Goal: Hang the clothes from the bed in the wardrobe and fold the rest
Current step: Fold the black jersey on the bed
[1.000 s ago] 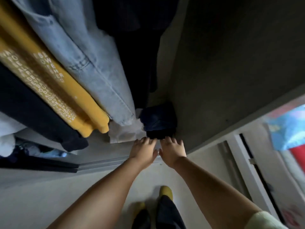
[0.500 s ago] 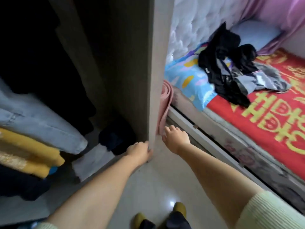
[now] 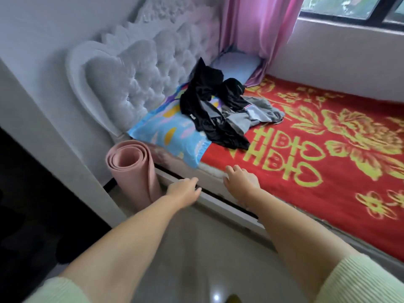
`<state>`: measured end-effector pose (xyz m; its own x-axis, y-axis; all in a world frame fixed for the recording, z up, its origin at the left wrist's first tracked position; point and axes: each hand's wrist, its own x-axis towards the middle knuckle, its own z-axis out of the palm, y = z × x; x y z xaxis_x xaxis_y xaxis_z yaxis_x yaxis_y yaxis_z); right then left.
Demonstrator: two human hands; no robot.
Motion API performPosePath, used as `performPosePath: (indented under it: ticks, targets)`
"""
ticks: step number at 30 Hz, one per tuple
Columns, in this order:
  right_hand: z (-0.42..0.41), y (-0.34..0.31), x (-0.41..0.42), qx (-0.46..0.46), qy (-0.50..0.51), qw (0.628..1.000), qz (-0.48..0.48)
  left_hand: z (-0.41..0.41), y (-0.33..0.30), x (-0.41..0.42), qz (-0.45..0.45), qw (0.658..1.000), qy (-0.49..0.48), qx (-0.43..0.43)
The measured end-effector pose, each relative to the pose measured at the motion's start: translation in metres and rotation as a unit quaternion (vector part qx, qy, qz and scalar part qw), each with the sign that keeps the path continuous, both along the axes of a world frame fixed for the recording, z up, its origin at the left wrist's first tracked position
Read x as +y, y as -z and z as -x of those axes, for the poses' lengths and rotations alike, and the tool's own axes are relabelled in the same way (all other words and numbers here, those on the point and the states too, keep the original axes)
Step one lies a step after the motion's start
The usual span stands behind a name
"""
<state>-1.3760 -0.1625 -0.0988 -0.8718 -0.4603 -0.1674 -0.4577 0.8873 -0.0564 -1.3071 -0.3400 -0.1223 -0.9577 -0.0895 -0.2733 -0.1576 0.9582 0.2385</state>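
Note:
A heap of clothes lies on the bed by the headboard: black garments (image 3: 209, 106) draped over a blue patterned pillow (image 3: 168, 136), and a grey garment (image 3: 253, 114) beside them on the red and gold bedspread (image 3: 328, 149). My left hand (image 3: 183, 190) hovers over the bed's near edge with loosely spread fingers and nothing in it. My right hand (image 3: 240, 179) is over the corner of the bedspread, fingers apart, also holding nothing. Both hands are well short of the clothes. The wardrobe's pale side panel (image 3: 54, 136) stands at the left; its dark inside is barely visible.
A rolled pink mat (image 3: 133, 171) stands upright between the wardrobe panel and the bed. A tufted grey headboard (image 3: 135, 79), a pink curtain (image 3: 258, 29) and a second pale blue pillow (image 3: 236, 64) are behind the clothes. Glossy floor lies under my arms.
My view has swung right, from the wardrobe's hanging clothes to the bed. Both hands left the wardrobe's floor and panel edge and now reach toward the bed's edge, still holding nothing.

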Motion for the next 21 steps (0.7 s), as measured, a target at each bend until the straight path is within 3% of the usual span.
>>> performPosePath:
  ticks: [12, 21]
  targets:
    - [0.143, -0.007, 0.107, 0.008, -0.007, 1.000, -0.015, 0.156, -0.018, 0.104, 0.009, 1.000, 0.019, 0.007]
    - [0.241, 0.013, 0.115, -0.004, -0.006, 1.000, -0.027, 0.255, 0.003, 0.101, 0.025, 0.999, 0.024, -0.004]
